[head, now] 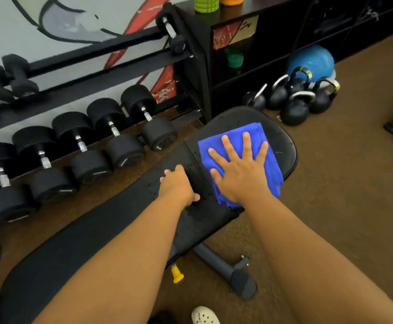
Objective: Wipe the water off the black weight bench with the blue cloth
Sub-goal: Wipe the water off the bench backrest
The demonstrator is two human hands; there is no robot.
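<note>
The black weight bench [111, 220] runs slantwise across the view, its rounded seat end lying toward the far right and its long back pad reaching to the near left. The blue cloth [270, 160], folded into a rough rectangle, lies flat on the seat pad, covering most of that pad's middle and reaching its near-right edge. The right hand [239, 169] presses down on the cloth with the palm flat and all the fingers straight and spread wide, fingertips pointing toward the far end of the seat. The left hand [179, 185] rests on the bench just beside the seam between the seat and the back pad, fingers curled over the far-left edge of the pad and the thumb lying on the top surface; it holds nothing else. Small water drops [202, 195] dot the black surface around the seam and between the two hands. Beyond the bench's far-left edge, a row of black dumbbells [97, 146] sits on a low rack. Past the seat end, a cluster of black kettlebells [293, 99] stands on the brown floor beside a blue ball [312, 59]. Under the bench a yellow knob [177, 274] shows, with a white shoe [204, 315] at the bottom edge.
</note>
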